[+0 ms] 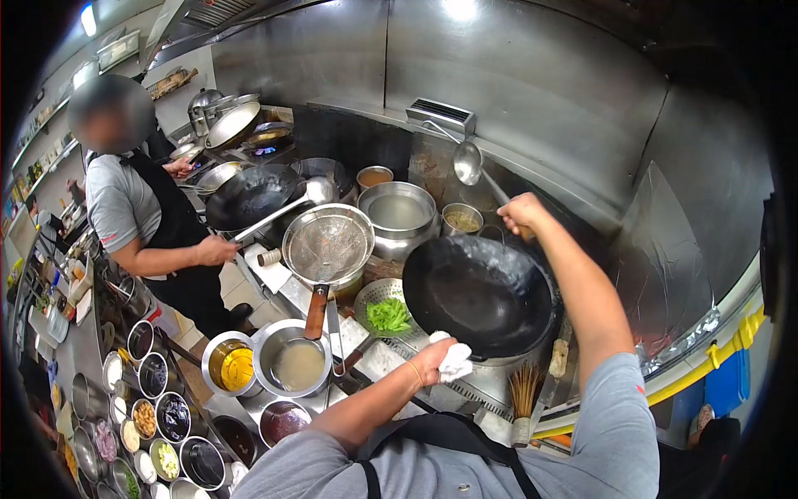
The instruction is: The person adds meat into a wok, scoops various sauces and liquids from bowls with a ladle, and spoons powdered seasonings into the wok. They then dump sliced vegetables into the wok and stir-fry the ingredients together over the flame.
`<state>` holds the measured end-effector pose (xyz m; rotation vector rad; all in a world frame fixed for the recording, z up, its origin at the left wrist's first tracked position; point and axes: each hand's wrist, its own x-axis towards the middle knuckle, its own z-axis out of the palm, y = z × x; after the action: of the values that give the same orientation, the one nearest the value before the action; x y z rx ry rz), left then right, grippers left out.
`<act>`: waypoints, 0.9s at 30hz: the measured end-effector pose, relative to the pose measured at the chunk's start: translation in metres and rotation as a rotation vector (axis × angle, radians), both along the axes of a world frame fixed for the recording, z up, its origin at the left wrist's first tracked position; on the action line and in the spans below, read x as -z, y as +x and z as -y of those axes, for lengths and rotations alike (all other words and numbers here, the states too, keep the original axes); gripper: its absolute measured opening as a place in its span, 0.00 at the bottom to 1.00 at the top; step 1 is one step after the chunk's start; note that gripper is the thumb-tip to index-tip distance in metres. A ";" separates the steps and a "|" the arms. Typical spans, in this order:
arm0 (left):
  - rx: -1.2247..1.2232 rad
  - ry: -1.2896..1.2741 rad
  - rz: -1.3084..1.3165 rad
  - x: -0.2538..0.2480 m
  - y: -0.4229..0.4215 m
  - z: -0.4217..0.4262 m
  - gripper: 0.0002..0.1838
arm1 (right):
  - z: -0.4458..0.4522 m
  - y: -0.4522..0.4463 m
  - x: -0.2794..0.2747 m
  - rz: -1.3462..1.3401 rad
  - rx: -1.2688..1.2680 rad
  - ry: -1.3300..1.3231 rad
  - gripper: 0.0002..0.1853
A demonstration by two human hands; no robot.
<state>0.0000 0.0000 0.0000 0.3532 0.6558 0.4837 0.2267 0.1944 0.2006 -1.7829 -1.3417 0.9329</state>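
Note:
My right hand (pixel 522 214) is closed round the handle of a steel ladle (pixel 468 162), whose bowl is raised behind the wok. Below it, a large black wok (pixel 478 295) sits on the stove, steam or a pale sheen at its far rim. My left hand (pixel 432 361) is closed on a folded white cloth (pixel 455 359) at the wok's near edge; the cloth hides whatever handle may be under it. Just left of the wok, green vegetable pieces (pixel 388 316) lie in a perforated bowl (pixel 371 293).
A strainer (pixel 328 243) with a wooden handle lies left of the wok. Pots of yellow oil (pixel 235 368) and cloudy liquid (pixel 301 364) stand nearer. Behind is a pot of water (pixel 396 209). A co-worker (pixel 141 200) holds another ladle at the left. A bamboo brush (pixel 523 391) stands right.

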 end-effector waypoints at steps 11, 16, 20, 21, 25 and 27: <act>0.084 -0.094 -0.083 0.045 0.025 0.010 0.07 | -0.104 -0.084 0.121 0.184 -0.035 -0.108 0.15; 0.103 -0.127 -0.086 0.049 0.033 0.014 0.07 | -0.126 -0.082 0.155 0.119 0.003 -0.124 0.12; 0.076 -0.110 -0.097 0.047 0.031 0.008 0.07 | -0.133 -0.088 0.161 0.081 0.022 -0.142 0.12; 0.069 -0.101 -0.086 0.047 0.032 0.006 0.08 | -0.136 -0.088 0.168 0.053 0.007 -0.132 0.12; 0.080 -0.092 -0.048 0.048 0.037 -0.003 0.09 | -0.148 -0.106 0.190 -0.005 -0.060 -0.165 0.12; 0.058 -0.041 -0.054 0.049 0.037 -0.003 0.09 | -0.149 -0.120 0.193 -0.225 -0.003 -0.302 0.12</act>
<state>0.0370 0.0027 -0.0485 0.3463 0.7056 0.4060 0.1066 0.3438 0.0081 -1.8285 -1.1064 1.3524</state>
